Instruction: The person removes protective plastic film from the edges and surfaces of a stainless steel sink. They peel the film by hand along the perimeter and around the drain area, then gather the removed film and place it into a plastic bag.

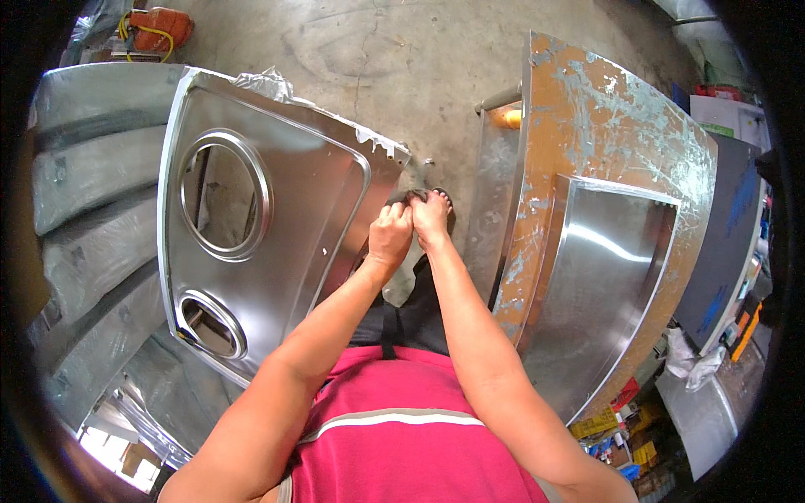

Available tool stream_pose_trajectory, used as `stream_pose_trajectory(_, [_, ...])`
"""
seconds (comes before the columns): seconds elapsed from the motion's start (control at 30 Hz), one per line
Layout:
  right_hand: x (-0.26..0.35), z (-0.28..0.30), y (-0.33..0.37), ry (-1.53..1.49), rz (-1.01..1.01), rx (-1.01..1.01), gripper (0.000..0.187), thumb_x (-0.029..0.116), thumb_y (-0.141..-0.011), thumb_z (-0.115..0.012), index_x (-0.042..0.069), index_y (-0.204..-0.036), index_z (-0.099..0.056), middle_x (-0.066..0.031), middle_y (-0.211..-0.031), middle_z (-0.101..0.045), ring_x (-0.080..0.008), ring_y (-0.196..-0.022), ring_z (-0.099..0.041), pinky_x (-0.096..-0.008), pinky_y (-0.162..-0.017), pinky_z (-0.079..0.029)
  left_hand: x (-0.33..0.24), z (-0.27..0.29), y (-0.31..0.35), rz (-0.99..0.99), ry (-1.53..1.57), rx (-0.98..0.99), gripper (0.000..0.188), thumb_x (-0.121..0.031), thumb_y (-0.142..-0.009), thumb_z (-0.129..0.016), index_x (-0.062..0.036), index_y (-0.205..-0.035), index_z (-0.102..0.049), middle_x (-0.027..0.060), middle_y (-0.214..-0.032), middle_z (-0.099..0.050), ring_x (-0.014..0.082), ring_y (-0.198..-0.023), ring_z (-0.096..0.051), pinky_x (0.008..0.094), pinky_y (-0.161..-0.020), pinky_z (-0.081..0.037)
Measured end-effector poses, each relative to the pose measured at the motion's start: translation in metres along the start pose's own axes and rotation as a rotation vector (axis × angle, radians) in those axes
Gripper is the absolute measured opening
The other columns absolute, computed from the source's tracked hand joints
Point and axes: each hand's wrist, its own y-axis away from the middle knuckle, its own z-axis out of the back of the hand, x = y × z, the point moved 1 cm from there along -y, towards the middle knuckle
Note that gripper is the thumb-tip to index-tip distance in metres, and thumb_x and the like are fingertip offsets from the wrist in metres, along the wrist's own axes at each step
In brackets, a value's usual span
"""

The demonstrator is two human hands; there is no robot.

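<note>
Both my arms reach forward and my hands meet in front of me. My left hand (391, 235) is closed, its fingers curled at the lower right edge of a stainless steel panel (293, 193) with two round openings. Pressed against it, my right hand (430, 216) is closed too. What the fingers hold, if anything, is too small to make out. Torn white film (381, 141) hangs ragged along the panel's far edge, and a crumpled clump of clear film (267, 84) sticks up there.
To my right stands a worn brown workbench (587, 109) with a steel sheet-metal piece (604, 268) on it. Film-wrapped panels (101, 184) are stacked at left. An orange gas cylinder (159, 29) stands far left on the concrete floor (360, 50). Yellow bins (594, 423) sit lower right.
</note>
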Motion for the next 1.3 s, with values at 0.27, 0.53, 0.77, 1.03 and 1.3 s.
stream_pose_trajectory(0.27, [-0.021,0.025,-0.010,-0.623,-0.034,0.198,0.024,0.008,-0.093,-0.071,-0.001,-0.115,-0.073,-0.0050,-0.101,-0.073,-0.0122,-0.093,-0.066,-0.0267,-0.086,-0.053,0.003,-0.008,0.005,-0.067,-0.061,-0.033,0.008,-0.013,-0.084,-0.062,-0.0109,-0.092,-0.065,0.0052,-0.087,-0.062,0.0242,-0.079,-0.065,0.0333,-0.067,-0.056])
stream_pose_trajectory(0.53, [0.019,0.011,0.004,-0.144,0.287,0.091,0.026,0.020,-0.087,-0.075,0.000,-0.103,-0.076,-0.0177,-0.100,-0.074,-0.0324,-0.090,-0.073,-0.0381,-0.080,-0.055,0.016,-0.027,0.013,-0.103,-0.071,0.152,0.012,-0.016,-0.077,-0.069,-0.0116,-0.088,-0.069,0.0073,-0.085,-0.067,0.0257,-0.075,-0.067,0.0364,-0.062,-0.056])
stream_pose_trajectory(0.77, [0.027,0.001,0.010,0.019,0.402,-0.028,0.019,0.019,-0.089,-0.070,0.001,-0.096,-0.069,-0.0173,-0.097,-0.071,-0.0399,-0.090,-0.068,-0.0474,-0.080,-0.054,0.020,-0.032,0.019,-0.111,-0.060,0.154,0.019,-0.021,-0.080,-0.071,-0.0084,-0.094,-0.069,0.0077,-0.078,-0.068,0.0248,-0.072,-0.069,0.0365,-0.062,-0.057])
stream_pose_trajectory(1.03, [0.024,-0.011,-0.002,0.113,0.301,-0.023,0.024,0.021,-0.091,-0.062,0.000,-0.103,-0.064,-0.0220,-0.098,-0.069,-0.0443,-0.094,-0.066,-0.0522,-0.082,-0.053,0.024,-0.035,0.023,-0.074,0.088,0.087,0.009,-0.016,-0.079,-0.070,-0.0104,-0.085,-0.069,0.0077,-0.073,-0.066,0.0269,-0.068,-0.066,0.0383,-0.062,-0.054])
stream_pose_trajectory(1.3, [0.004,-0.017,-0.012,-0.162,0.105,0.025,0.024,0.020,-0.094,-0.064,-0.003,-0.100,-0.068,-0.0234,-0.105,-0.072,-0.0408,-0.092,-0.071,-0.0466,-0.081,-0.055,0.021,-0.029,0.018,-0.128,0.009,0.087,0.005,-0.013,-0.076,-0.069,-0.0090,-0.080,-0.068,0.0084,-0.077,-0.065,0.0278,-0.070,-0.066,0.0390,-0.063,-0.055])
